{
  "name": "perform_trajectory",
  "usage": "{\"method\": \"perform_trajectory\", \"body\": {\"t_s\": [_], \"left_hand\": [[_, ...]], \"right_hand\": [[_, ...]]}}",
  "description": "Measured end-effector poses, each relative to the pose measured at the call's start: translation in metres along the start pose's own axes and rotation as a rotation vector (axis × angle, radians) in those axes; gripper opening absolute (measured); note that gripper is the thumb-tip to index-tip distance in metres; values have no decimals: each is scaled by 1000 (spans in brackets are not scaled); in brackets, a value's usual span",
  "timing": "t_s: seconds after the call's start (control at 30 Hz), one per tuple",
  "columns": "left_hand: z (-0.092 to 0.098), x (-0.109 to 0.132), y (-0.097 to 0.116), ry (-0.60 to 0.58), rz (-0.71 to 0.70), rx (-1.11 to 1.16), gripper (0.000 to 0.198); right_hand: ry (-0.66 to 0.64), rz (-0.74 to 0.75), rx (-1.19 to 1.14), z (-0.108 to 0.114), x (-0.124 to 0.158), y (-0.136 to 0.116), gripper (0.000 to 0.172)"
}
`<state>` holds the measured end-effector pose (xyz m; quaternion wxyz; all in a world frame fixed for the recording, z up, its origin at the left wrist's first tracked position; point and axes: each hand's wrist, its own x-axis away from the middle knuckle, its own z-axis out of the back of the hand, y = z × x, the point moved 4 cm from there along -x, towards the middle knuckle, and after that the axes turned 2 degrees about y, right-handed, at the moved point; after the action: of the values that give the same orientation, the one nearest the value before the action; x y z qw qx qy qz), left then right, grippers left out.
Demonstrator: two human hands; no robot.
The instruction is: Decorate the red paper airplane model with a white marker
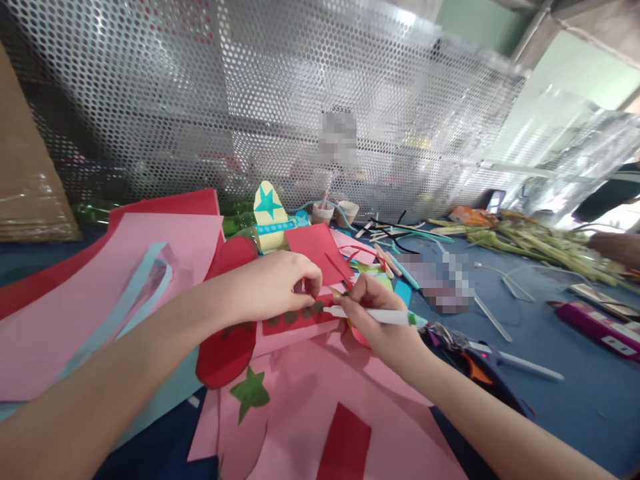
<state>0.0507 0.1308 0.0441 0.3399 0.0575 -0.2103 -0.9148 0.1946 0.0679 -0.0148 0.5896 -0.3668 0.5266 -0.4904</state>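
Note:
My right hand point(383, 320) grips a white marker point(377, 315) with a green band at its back end. The marker's tip meets a red paper strip point(273, 325) near a row of dark round dots. With curled fingers, my left hand point(290, 283) holds the strip down from the left side; its fingertips are partly hidden. Under the strip lies pink paper point(300, 387). A red rounded paper shape point(225, 357) is beneath my left wrist, and a green star point(250, 393) sits on a pink rounded piece in front.
A hot glue gun point(467, 363) lies beside my right forearm. Left are large pink sheets point(165, 233) and a light blue strip point(115, 320). A yellow cutout with a blue star point(269, 202), small cups point(346, 212) and dry husks point(525, 240) lie farther back. A purple box point(600, 327) is right.

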Motion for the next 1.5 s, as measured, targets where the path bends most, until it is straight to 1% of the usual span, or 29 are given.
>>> {"method": "perform_trajectory", "body": {"t_s": [0.53,1.1,1.23,1.37,1.5], "left_hand": [[-1,-1,-1,-3,0,-7,8],[-1,-1,-2,-2,-1,-13,7],[-2,-1,-2,-7,6,-16,6],[-2,-1,-2,-3,4,-14,6],[-2,-1,-2,-7,5,-12,6]], "right_hand": [[-9,56,34,0,0,2,26],[-3,36,12,1,-1,2,25],[7,51,19,1,-1,1,25],[2,31,14,1,-1,2,26],[28,61,35,2,-1,-1,25]]}}
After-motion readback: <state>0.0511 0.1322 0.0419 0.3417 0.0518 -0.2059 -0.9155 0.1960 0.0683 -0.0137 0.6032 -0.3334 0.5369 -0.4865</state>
